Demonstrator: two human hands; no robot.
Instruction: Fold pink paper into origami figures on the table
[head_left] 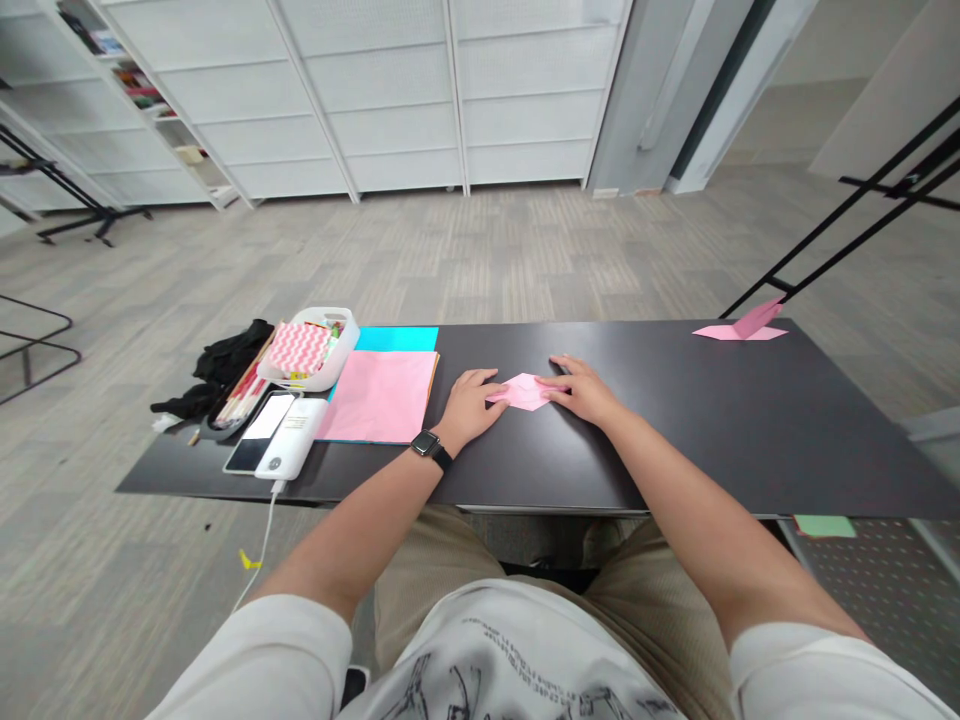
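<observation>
A small pink sheet of origami paper (525,393), folded into a flat, pointed shape, lies on the dark table in front of me. My left hand (472,403) grips its left end between thumb and fingers, with a black watch (431,446) on that wrist. At the right end, my right hand (583,390) has its thumb and fingers on the paper, the index finger stretched beyond it. The fingertips cover both ends of the fold. Left of my hands lies a stack of square pink paper (382,397), with a blue sheet (397,339) showing behind it.
On the table's left stand a white basket (341,350) of small items, a tray of pens (244,390), a phone (261,430), a white power bank (292,438) with a cable, and black cloth (229,360). A folded pink paper figure (742,328) sits at the far right corner.
</observation>
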